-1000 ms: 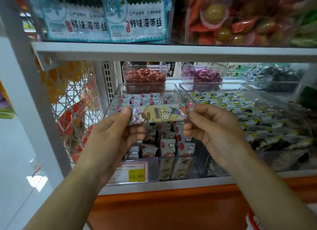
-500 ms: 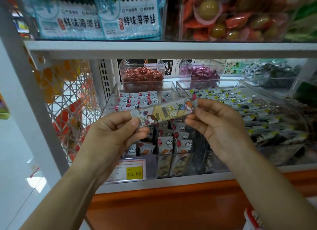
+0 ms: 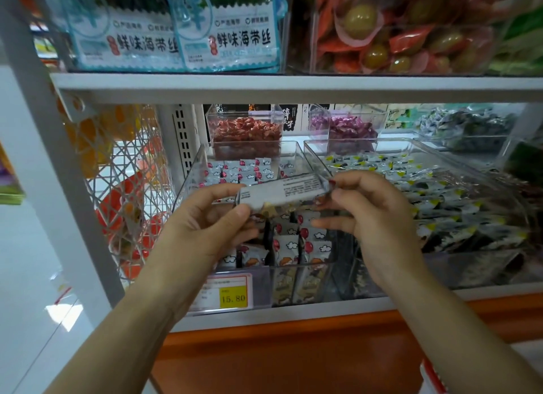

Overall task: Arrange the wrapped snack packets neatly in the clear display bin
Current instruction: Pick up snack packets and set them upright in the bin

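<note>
Item: 1 long silver-grey wrapped snack packet [image 3: 282, 192], small-print side up, level above the front half of the clear plastic display bin [image 3: 191, 173]. We note the left hand [image 3: 205, 226] pinching its left end and the right hand [image 3: 373, 217] pinching its right end. There is open air between the bin rim and the white upper shelf [image 3: 293, 88].

**White shelving over an orange base**

A white shelf [image 3: 293, 86] runs across overhead, fixed to a slanting white post [image 3: 50, 146] on the left. Between the post and a slotted strip [image 3: 182, 135] at the back hangs a white wire basket [image 3: 129, 188]. Under the lower ledge [image 3: 293, 313] sits an orange panel [image 3: 279, 361]. The pale, glossy floor [image 3: 26, 276] to the left catches a bright glare [image 3: 63, 313].
</note>
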Motion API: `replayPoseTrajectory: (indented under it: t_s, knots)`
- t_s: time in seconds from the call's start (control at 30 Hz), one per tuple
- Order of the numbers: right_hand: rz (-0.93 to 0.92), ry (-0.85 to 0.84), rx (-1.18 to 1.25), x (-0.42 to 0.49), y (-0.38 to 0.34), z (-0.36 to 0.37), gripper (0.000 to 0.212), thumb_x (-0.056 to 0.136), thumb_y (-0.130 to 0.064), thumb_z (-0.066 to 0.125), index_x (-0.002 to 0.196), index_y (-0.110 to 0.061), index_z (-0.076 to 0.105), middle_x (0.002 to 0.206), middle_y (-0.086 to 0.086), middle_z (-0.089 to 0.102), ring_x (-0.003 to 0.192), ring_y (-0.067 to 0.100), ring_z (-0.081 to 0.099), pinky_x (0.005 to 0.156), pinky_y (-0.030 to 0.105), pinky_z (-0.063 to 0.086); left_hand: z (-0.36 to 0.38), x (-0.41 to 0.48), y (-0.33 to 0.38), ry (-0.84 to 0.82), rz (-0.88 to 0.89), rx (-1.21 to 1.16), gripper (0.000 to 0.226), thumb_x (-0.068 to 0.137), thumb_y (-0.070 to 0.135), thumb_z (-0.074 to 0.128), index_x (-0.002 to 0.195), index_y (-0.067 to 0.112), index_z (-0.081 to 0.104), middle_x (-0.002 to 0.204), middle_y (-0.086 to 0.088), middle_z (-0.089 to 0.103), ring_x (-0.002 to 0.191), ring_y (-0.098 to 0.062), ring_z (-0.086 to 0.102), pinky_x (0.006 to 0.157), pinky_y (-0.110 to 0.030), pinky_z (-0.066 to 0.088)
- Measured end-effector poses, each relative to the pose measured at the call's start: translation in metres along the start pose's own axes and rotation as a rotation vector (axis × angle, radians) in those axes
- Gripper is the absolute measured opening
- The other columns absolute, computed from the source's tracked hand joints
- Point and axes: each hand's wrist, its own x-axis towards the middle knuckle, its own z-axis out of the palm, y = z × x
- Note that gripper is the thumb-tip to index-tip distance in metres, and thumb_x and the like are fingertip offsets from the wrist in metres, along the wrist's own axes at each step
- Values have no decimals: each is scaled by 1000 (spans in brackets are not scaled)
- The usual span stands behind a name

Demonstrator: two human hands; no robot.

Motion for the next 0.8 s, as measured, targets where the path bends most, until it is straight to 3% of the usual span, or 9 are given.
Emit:
replayPoseTrajectory:
  t_s: [0.03,0.1,0.2,0.27,0.4,0.57,0.7,0.8]
  knots:
    - [4,-26,3,-1,0,1,15,87,-10,60,75,-17,66,88,16,65,73,25,68,57,28,58,-1,0,0,2,16,40,38,68,20,63,106,19,64,90,-2,74,86,-17,71,69,-20,56]
    - [-16,-56,-72,-2,0,1,9,79,-25,65,79,-16,65,86,8,67,75,20,68,59,28,58,-2,-1,0,-8,54,145,41,68,24,63,109,28,63,101,-1,72,93,-17,69,79,-28,57]
    - [-27,-64,-126,-1,1,2,12,81,-16,67,92,-21,65,90,-1,67,81,13,69,64,26,58,-2,-3,2,-9,89,233,46,65,29,65,110,38,62,113,-2,65,101,-19,65,89,-35,52]
    - [-23,-83,-103,0,1,1,19,82,-11,66,95,-24,69,94,-1,69,84,14,69,65,24,58,-2,-4,3,-15,105,251,48,65,28,64,112,38,61,112,1,65,102,-18,64,85,-30,54]
    - [-11,-95,-48,1,-1,-1,13,80,-9,68,86,-19,71,86,3,71,79,19,70,61,26,58,0,-4,4,-54,154,295,46,74,16,64,116,33,59,100,17,68,95,-5,66,72,-7,48]
    - [-23,-97,-62,3,0,-4,14,81,-4,66,73,-15,68,78,10,68,74,23,69,55,28,57,3,-6,4,-83,208,389,46,82,7,64,113,41,60,99,27,64,96,8,59,71,-5,46]
    - [-102,-41,-260,4,5,-4,13,81,-12,66,68,-13,62,71,6,62,71,24,63,64,39,57,3,-8,3,-95,213,441,49,81,6,66,110,44,61,104,18,61,93,12,58,68,-3,45]
    - [-173,-18,-378,3,4,-2,14,81,-11,67,68,-9,61,64,1,58,59,6,54,59,21,49,5,-8,1,-93,195,516,43,82,8,65,108,43,62,100,20,60,94,5,59,65,-3,46]
